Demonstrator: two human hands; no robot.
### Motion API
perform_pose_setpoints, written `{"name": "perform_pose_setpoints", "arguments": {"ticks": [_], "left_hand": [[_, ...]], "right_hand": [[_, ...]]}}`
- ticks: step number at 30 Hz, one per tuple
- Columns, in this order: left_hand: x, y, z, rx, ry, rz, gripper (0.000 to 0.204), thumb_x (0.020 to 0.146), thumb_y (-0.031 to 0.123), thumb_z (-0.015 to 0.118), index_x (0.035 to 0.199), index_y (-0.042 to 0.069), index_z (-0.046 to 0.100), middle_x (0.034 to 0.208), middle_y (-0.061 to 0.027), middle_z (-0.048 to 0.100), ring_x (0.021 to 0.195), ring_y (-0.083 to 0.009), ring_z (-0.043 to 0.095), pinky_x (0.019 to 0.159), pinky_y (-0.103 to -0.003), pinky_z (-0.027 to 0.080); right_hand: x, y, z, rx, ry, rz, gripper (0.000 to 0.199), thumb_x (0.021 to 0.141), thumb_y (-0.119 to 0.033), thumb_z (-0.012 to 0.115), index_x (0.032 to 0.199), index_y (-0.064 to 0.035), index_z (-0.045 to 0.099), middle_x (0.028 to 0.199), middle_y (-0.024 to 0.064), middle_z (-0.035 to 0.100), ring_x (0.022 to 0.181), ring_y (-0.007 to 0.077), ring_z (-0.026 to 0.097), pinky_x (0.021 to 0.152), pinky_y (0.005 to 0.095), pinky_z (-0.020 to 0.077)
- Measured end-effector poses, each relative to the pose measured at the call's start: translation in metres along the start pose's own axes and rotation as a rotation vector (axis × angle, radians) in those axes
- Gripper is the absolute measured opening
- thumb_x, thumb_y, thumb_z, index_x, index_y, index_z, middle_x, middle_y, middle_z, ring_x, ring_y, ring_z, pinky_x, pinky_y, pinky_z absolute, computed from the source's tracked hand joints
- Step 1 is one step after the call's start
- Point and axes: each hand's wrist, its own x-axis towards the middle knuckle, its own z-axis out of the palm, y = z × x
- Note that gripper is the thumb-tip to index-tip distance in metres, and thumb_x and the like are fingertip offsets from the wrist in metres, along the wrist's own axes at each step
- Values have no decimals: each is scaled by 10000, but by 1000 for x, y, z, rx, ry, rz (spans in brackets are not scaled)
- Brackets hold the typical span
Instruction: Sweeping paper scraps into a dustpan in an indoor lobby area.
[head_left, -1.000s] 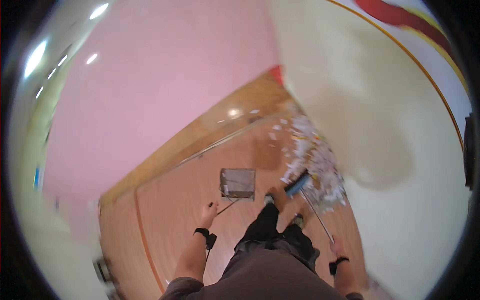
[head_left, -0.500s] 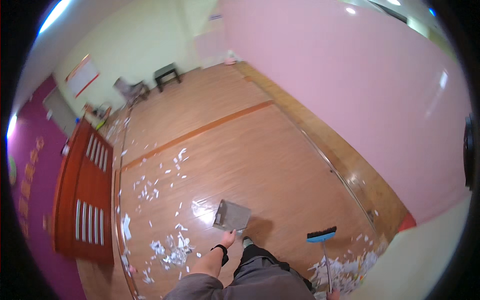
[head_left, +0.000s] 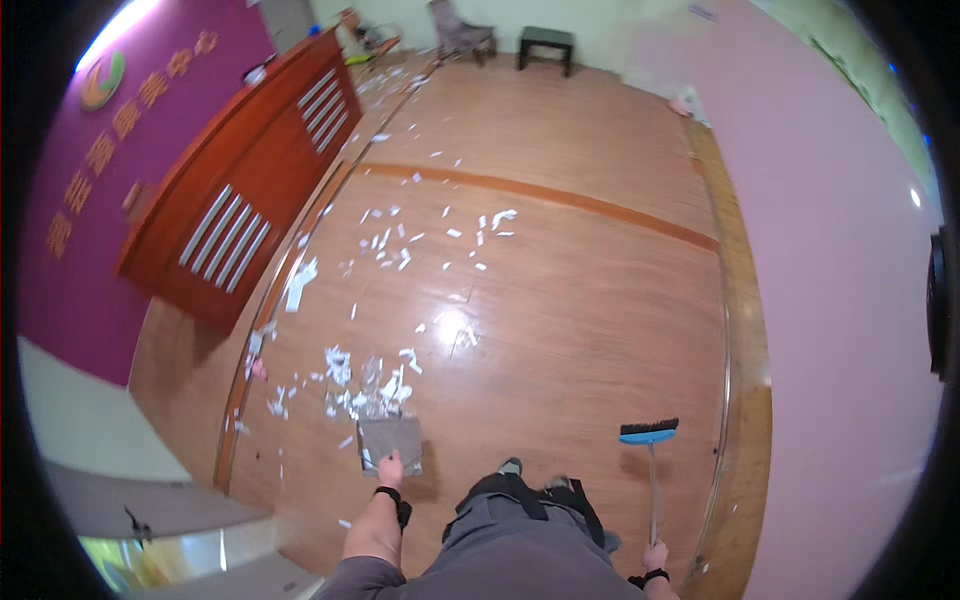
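View had swung round since half a second earlier; the dustpan [head_left: 390, 444] now sat at the near edge of the paper scraps [head_left: 365, 392]. My left hand [head_left: 390, 468] gripped its handle; my right hand [head_left: 656, 556] was closed around the broom [head_left: 648, 432], well right of the dustpan.
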Motion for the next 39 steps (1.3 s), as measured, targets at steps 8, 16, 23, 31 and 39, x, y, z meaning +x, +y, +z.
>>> {"name": "perform_pose_setpoints", "arguments": {"ticks": [8, 16, 23, 31, 39], "left_hand": [[-2, -80, -84, -259, 308, -397, 408, 804, 338, 437, 577, -1, 459, 498, -53, 424, 477, -158, 418, 464, -324, 341], [-77, -42, -120, -525, 646, -703, 428, 811, 368, 446, 540, 38, 461, 465, -25, 429, 419, -141, 418, 391, -322, 314], [-129, -72, -143, -973, 642, -841, 314, 826, 360, 438, 598, 155, 368, 436, 64, 272, 317, -62, 242, 291, -214, 204], [-123, -133, -157, -1062, 572, -912, 317, 835, 339, 437, 592, 155, 347, 460, 63, 260, 338, -50, 229, 301, -206, 172], [-189, -153, -186, -848, 762, -1092, 360, 843, 325, 435, 553, 163, 295, 454, 62, 253, 346, -35, 220, 309, -192, 165]], "right_hand": [[142, -147, -18, -307, -184, -106, 277, 659, -203, 576, 790, 41, 580, 801, 231, 570, 816, 344, 556, 655, 401, 460], [272, -366, 3, -574, -330, -635, 312, 678, -264, 558, 837, 2, 586, 809, 228, 564, 749, 356, 558, 664, 402, 462], [218, -551, 28, -674, -507, -734, 340, 712, -244, 525, 925, 19, 546, 839, 211, 571, 759, 324, 565, 669, 377, 459], [38, -663, 142, -847, -524, -1213, 263, 773, -216, 450, 879, 6, 541, 863, 226, 558, 836, 359, 533, 728, 422, 427], [-152, -689, 358, -1036, -814, -1635, 261, 806, -200, 380, 945, -38, 529, 851, 132, 595, 766, 270, 589, 633, 385, 475]]}}
